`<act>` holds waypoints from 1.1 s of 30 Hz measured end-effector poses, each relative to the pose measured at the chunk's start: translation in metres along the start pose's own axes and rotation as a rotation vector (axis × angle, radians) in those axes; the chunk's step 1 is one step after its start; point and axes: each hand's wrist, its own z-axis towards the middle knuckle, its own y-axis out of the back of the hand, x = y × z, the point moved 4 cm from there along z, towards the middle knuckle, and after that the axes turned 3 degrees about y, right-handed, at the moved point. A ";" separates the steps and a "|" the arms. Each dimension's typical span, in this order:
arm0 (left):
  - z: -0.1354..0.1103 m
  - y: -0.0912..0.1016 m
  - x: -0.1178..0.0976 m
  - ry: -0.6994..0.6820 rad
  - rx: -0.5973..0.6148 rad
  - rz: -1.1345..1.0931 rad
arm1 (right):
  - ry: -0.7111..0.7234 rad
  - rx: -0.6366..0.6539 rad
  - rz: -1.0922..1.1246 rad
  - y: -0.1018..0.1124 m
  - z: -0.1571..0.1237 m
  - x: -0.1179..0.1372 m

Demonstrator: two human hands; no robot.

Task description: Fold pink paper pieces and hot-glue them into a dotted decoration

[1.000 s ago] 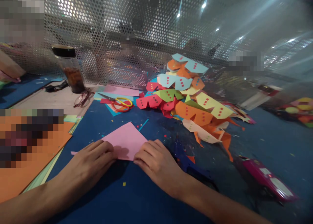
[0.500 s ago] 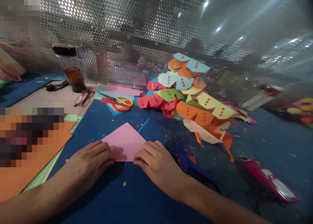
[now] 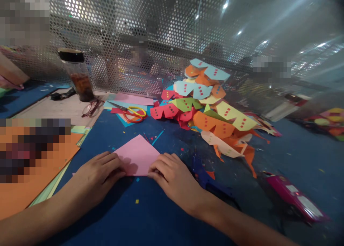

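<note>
A sheet of pink paper (image 3: 138,154), folded into a triangle with its point away from me, lies on the blue table in the middle of the view. My left hand (image 3: 103,169) pinches the near edge on the left, its fingers curled over the paper. On the right, my right hand (image 3: 170,174) grips the same near edge between thumb and fingers. Both hands cover the side corners, though a small pink tip shows past the left hand. The fold runs straight between them.
Behind stand scissors (image 3: 133,113) on coloured sheets and a pile of folded paper figures (image 3: 212,122). A blue glue gun (image 3: 209,179) and a magenta device (image 3: 294,199) lie right. Orange paper (image 3: 51,170) is stacked left; a bottle (image 3: 79,76) and glasses (image 3: 90,108) sit beyond.
Both hands have shifted very slightly, and the paper's near edge sits a little farther away. A small blue scrap now shows just below that edge.
</note>
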 end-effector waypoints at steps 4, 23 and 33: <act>0.001 0.001 0.000 0.014 0.014 0.004 | -0.027 0.008 0.005 0.000 0.001 0.000; 0.001 0.001 0.002 0.058 0.018 0.081 | -0.089 0.026 0.005 0.002 0.003 0.001; 0.004 0.006 0.005 0.074 0.002 0.147 | -0.098 0.027 0.011 0.002 0.002 0.001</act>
